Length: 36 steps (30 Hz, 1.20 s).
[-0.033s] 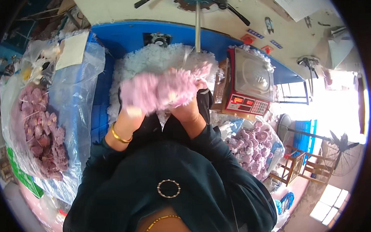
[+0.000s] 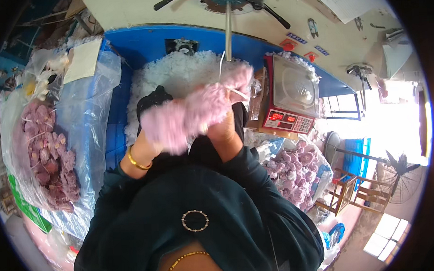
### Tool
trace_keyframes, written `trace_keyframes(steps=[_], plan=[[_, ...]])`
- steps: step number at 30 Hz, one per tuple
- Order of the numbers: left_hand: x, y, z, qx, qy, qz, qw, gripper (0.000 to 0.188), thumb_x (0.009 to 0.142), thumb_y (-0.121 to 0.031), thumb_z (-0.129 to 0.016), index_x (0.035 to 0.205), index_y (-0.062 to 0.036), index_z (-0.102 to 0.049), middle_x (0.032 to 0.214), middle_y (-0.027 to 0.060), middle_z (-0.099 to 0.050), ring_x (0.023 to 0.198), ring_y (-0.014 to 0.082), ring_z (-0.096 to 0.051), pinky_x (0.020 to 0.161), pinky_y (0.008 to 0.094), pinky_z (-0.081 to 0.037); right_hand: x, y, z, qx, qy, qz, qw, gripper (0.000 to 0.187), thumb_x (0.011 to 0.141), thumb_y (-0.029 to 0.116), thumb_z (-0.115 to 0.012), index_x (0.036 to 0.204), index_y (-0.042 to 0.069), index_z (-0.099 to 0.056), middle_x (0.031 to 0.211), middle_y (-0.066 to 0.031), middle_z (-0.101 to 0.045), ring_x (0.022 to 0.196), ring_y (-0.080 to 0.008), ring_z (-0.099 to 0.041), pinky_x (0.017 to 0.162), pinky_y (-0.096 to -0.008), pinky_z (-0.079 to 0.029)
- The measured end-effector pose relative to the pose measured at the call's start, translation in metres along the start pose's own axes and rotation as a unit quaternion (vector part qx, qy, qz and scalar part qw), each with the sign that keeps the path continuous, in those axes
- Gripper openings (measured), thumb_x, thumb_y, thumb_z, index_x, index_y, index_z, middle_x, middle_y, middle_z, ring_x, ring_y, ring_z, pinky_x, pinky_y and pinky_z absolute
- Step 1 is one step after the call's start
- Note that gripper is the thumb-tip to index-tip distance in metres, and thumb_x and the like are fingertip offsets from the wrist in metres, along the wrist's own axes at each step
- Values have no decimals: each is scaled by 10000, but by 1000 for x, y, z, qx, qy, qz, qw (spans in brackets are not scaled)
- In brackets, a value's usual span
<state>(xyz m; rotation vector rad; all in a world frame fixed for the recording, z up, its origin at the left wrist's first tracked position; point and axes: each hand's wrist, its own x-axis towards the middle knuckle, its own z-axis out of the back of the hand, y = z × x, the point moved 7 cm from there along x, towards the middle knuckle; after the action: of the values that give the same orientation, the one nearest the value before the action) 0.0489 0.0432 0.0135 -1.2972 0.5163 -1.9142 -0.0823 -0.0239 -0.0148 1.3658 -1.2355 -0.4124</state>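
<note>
- Plush (image 2: 192, 110), pink and shaggy, is in the air over our lap, just in front of the white stuffing (image 2: 169, 70); blur hides its outline.
- We judge it light, soft and floppy, not fragile, the loose pile perhaps sliding a little under a weak grip.
- Our left hand (image 2: 148, 141) grasps its left end, those fingers mostly hidden; our right hand (image 2: 221, 129) is closed round its underside, towards the right.
- We do best to pinch the thick body at both ends and spare the pale strip (image 2: 238, 92) near our right hand, which could pull loose.
- Beyond it, a metal rod (image 2: 228, 32) stands out from the table (image 2: 150, 14).
- To our right we have a red scale (image 2: 292, 94); bagged pink pieces (image 2: 294, 171) lie below it.
</note>
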Motion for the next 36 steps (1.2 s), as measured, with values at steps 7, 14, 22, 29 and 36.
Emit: trace_keyframes(steps=[7, 14, 22, 29, 36], plan=[[21, 3, -17, -471, 82, 296, 827, 667, 751, -216, -751, 1303, 13, -455, 1246, 123, -523, 1135, 217, -513, 957, 331, -402, 31, 53, 10, -442, 119, 123, 881, 295, 706, 197, -724, 979, 107, -662, 972, -80, -649, 900, -252, -627, 782, -368, -491], [50, 32, -33, -521, -40, 369, 769, 163, 864, -97, -643, 997, -5, -659, 923, 48, -677, 840, 114, -626, 762, 254, -495, 45, 53, 24, -31, 89, -296, 950, 463, 810, 292, -733, 1135, -4, -588, 1020, -32, -627, 924, -132, -575, 798, -289, -467], [59, 57, -39, -515, -50, 388, 763, 143, 873, -86, -632, 972, 15, -652, 884, 64, -675, 765, 125, -635, 697, 258, -518, 37, 14, 26, 213, 43, -410, 886, 440, 804, 114, -707, 1196, 10, -538, 1094, -88, -622, 980, -199, -615, 848, -324, -505], [55, 58, -49, -494, 27, 443, 748, 187, 828, -61, -657, 1000, 11, -649, 929, 59, -674, 840, 128, -630, 782, 264, -498, 39, 14, 43, 199, 7, -405, 892, 451, 731, -17, -694, 1159, -28, -551, 1001, -103, -648, 885, -217, -648, 767, -323, -538], [43, 42, -38, -465, -29, 325, 823, 138, 778, -11, -675, 913, 4, -659, 920, 30, -674, 824, 106, -621, 766, 266, -493, 15, 18, 46, -97, 138, -343, 924, 555, 678, 93, -776, 1186, 16, -566, 1120, -61, -623, 1032, -176, -571, 877, -335, -470]])
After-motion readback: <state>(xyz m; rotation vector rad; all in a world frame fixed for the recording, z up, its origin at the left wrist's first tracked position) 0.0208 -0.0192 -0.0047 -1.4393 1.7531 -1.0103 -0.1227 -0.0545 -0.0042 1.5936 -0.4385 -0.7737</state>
